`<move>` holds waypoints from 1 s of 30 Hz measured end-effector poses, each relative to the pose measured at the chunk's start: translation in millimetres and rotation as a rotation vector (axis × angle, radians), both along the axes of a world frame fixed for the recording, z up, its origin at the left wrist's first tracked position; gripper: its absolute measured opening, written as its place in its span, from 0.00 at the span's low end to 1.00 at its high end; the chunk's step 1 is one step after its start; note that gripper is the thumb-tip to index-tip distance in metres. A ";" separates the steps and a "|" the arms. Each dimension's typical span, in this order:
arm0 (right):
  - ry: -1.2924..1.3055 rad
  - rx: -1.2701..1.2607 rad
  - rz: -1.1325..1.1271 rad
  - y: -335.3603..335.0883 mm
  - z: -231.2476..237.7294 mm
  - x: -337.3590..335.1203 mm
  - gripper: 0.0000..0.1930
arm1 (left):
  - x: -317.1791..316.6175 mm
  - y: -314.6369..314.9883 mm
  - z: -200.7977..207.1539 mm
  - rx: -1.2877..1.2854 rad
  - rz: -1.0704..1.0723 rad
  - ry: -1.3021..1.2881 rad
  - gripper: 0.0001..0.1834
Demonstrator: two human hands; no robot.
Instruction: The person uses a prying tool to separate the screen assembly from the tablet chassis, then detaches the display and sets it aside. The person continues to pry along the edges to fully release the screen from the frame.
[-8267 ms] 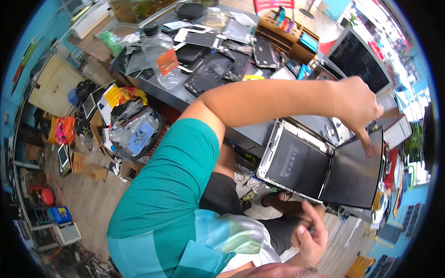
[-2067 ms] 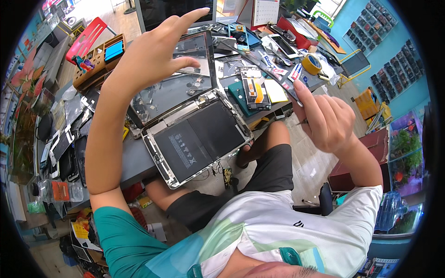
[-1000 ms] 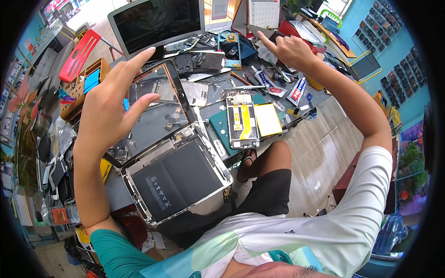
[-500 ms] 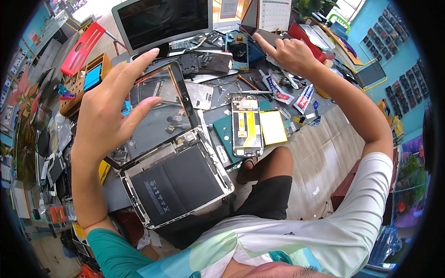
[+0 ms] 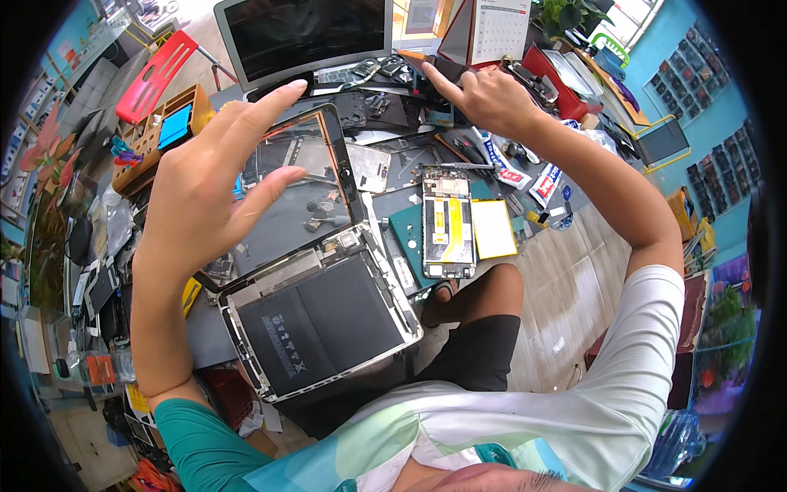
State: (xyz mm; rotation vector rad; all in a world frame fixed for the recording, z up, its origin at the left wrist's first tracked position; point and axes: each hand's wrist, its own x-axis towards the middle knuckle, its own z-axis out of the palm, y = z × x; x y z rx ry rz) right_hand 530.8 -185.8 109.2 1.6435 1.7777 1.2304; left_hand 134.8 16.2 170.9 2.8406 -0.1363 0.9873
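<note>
An opened tablet with its black battery exposed lies at my lap, by the table's near edge. Its clear front glass, with a black border, stands tilted up behind it. My left hand is open, thumb and fingers spread apart over the left side of that glass, apparently holding nothing. Reaching far across the table, my right hand has its index finger stretched out and the others curled. A flat piece with an orange face shows at that fingertip; the thumb and most of the piece are hidden.
Right of the tablet, an opened phone rests on a green mat, beside a yellow-edged white pad. Two glue tubes lie farther right. A monitor, a desk calendar and a wooden organizer stand behind.
My right hand has moved left and slightly down. The blue frame near it no longer lies flat in view, and an orange piece shows by the fingertip. The view has shifted a little.
</note>
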 end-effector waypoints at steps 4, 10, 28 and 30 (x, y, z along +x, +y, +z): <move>0.064 -0.004 -0.030 4.9 -9.3 -10.3 0.43 | -0.4 -1.1 0.7 0.005 -0.014 -0.011 0.42; 0.155 -0.009 -0.083 7.1 -20.3 -15.6 0.43 | -1.1 -4.4 1.8 0.016 -0.023 -0.018 0.42; 0.531 0.057 -0.160 -3.3 -10.9 -23.8 0.47 | -8.1 6.0 0.5 0.066 -0.005 0.014 0.35; 0.536 0.067 -0.204 -4.9 -6.6 -32.1 0.45 | -11.3 9.3 5.8 0.050 0.016 0.064 0.36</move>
